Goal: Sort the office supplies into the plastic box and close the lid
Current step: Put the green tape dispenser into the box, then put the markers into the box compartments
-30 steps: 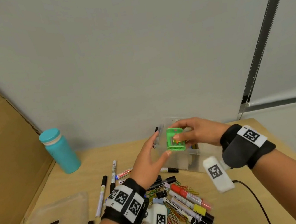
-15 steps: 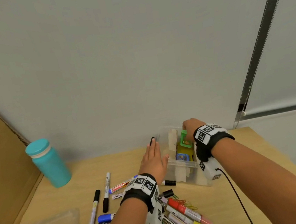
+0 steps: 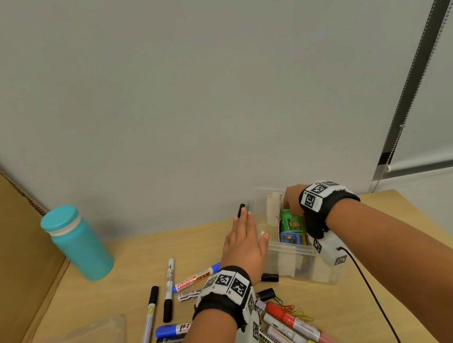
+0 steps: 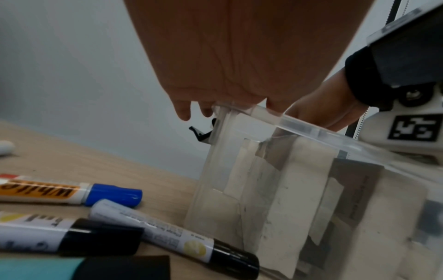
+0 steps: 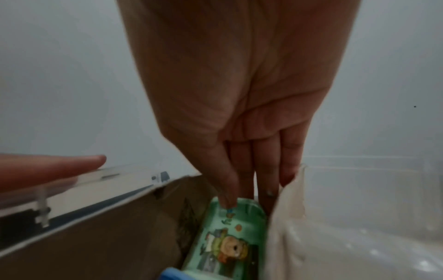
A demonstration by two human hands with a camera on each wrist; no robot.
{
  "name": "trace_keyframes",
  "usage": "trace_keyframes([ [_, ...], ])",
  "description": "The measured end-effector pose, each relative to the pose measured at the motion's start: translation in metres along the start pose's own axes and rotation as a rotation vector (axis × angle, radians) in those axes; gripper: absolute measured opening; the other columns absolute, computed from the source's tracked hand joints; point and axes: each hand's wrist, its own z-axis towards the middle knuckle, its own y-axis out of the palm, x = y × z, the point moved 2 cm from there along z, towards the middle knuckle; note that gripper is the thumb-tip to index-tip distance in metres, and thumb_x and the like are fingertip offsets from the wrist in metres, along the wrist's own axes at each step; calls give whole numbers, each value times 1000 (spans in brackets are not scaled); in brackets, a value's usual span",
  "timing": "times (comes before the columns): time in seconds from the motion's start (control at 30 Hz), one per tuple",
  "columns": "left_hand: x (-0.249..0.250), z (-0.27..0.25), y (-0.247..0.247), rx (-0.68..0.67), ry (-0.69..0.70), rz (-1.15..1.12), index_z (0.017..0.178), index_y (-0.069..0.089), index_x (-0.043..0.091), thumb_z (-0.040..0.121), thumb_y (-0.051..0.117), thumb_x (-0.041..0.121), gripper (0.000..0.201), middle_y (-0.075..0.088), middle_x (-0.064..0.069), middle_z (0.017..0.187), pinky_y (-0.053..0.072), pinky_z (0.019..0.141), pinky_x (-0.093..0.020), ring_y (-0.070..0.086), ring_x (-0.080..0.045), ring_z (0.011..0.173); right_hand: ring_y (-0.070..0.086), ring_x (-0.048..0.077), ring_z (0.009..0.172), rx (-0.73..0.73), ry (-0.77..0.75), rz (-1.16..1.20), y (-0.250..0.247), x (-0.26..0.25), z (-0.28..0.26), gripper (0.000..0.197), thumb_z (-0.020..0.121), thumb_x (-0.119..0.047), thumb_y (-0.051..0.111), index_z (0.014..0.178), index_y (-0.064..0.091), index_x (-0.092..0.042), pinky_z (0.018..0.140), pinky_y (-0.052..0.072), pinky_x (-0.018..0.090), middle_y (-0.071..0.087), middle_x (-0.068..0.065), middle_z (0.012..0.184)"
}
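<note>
From the head view the left hand (image 3: 244, 242) lies flat and holding nothing against the plastic box (image 3: 299, 266) on the bench (image 3: 127, 264), while the right wrist view shows the right hand (image 5: 242, 151) with straight fingertips (image 5: 227, 200) on the green case (image 5: 230, 240), light, rigid and probably slick, best pinched by its long sides, in a middle compartment

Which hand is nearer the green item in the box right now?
Right. The right hand reaches into the plastic box, fingertips on the green item. The left hand lies flat along the box's outer left rim.
</note>
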Motion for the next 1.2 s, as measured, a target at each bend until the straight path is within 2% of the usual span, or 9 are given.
trace_keyframes([
  [0.07, 1, 0, -1, -4, -4, 0, 151, -6, 19, 100, 15, 45, 61, -18, 5, 158, 6, 121, -40, -12, -14, 146, 65, 25, 83, -103, 7, 1, -1, -5, -21, 100, 12, -40, 77, 110, 59, -33, 73, 56, 37, 65, 1, 105],
  [0.17, 2, -1, -2, -24, -14, -2, 151, -6, 20, 100, 15, 46, 61, -19, 5, 158, 7, 121, -43, -11, -15, 147, 65, 26, 92, -115, 52, -36, 14, -2, -1, 116, 5, -45, 73, 118, 54, -36, 78, 55, 40, 63, 0, 113],
  [0.3, 3, 0, -3, -48, -27, -1, 151, -4, 22, 100, 15, 45, 59, -19, 6, 158, 6, 120, -46, -11, -16, 147, 64, 20, 86, 20, -40, 128, 52, 41, 109, 57, 51, -51, 71, 104, 56, -36, 79, 55, 39, 67, -3, 113],
  [0.37, 2, 1, -4, -70, -29, -18, 151, -4, 25, 100, 16, 47, 59, -21, 7, 157, 5, 120, -48, -11, -17, 147, 61, 18, 94, 98, -15, 126, 35, 28, 61, 36, 72, -36, 67, 107, 57, -33, 84, 52, 37, 63, -2, 122],
  [0.5, 0, 2, -7, -106, -36, -46, 150, -6, 32, 98, 18, 51, 59, -22, 10, 156, 3, 119, -50, -11, -17, 147, 45, 27, 129, 218, -3, 288, -7, -18, -95, 46, 93, -15, 47, 139, 43, -14, 109, 36, 39, 46, 8, 143],
  [0.87, -41, -117, -37, 105, -71, -279, 149, 19, 28, 100, 37, 30, 52, 17, 6, 155, 20, 118, -34, 16, -14, 142, 23, 21, 143, 727, -311, 572, 46, -64, -191, 34, 93, -12, 44, 125, 55, -18, 118, 21, 40, 43, -1, 144],
  [0.97, -82, -144, -46, 77, -180, -193, 139, 38, 25, 99, 39, 28, 40, 38, 1, 145, 30, 111, -31, 35, -18, 133, 38, 18, 131, 845, -430, 549, 56, -85, -204, 26, 91, -13, 48, 113, 61, -19, 110, 34, 38, 53, -4, 127],
  [1.07, -119, -155, -57, 60, -349, -130, 135, 45, 24, 98, 42, 28, 37, 47, 0, 139, 39, 105, -31, 47, -17, 124, 47, 13, 106, 830, -519, 474, 60, -113, -206, 18, 90, -15, 48, 102, 61, -21, 91, 42, 27, 56, -7, 107],
  [1.2, -156, -152, -58, -57, -539, -20, 131, 48, 20, 98, 38, 24, 35, 54, -4, 133, 44, 100, -34, 53, -20, 117, 49, 18, 102, 558, -548, 336, 71, -147, -188, 20, 95, -20, 42, 103, 60, -20, 84, 43, 29, 57, -2, 106],
])
